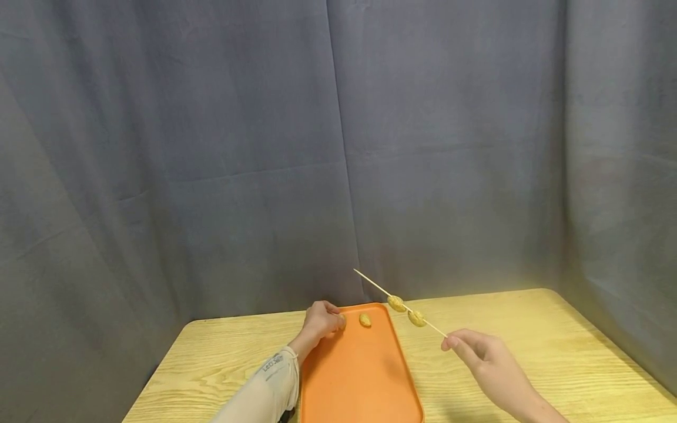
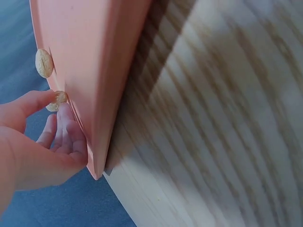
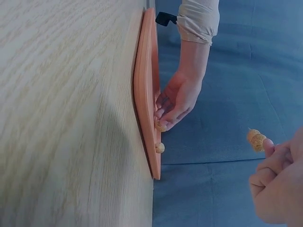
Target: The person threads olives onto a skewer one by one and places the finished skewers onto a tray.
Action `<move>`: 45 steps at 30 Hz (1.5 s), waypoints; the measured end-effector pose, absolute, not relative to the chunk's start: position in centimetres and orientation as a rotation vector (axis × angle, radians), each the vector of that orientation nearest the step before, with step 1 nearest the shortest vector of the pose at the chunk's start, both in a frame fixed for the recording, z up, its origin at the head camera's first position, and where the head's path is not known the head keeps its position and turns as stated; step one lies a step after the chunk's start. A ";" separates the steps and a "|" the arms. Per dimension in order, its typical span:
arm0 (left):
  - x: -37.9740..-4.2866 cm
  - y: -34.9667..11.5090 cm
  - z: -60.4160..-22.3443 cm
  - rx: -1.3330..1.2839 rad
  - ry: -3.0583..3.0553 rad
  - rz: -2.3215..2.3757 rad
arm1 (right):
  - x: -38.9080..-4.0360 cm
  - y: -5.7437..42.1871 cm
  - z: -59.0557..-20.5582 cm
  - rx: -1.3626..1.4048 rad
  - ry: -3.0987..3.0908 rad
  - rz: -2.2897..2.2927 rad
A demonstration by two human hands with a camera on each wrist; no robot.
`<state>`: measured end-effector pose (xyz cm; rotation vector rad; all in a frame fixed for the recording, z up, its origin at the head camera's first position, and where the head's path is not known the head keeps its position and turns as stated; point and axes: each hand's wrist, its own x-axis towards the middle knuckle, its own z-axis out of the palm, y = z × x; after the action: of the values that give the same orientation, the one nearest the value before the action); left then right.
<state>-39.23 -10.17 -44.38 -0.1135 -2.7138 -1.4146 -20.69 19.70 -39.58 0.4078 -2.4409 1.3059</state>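
At the far left corner of the orange tray, my left hand pinches an oval yellow-brown ball between thumb and fingertips. Another such ball lies on the tray just to its right. My right hand grips the lower end of a thin wooden skewer over the table, right of the tray. Threaded on the skewer are two wrinkled balls, an upper one and a lower one with a small gap between them. The skewer's bare tip points up and to the left.
The tray lies lengthwise on a light wood-grain table, reaching close to its back edge. Grey-blue curtains hang behind the table and on both sides. A light sleeve covers the left forearm beside the tray.
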 end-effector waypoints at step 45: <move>-32.8 -13.0 -40.5 -0.705 -2.063 -2.546 | -20.4 18.3 -39.3 0.535 -2.400 1.351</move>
<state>-32.82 -13.02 -40.47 -0.7045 -2.0632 -2.5463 -20.40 18.31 -39.29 0.5347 -2.3998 1.3511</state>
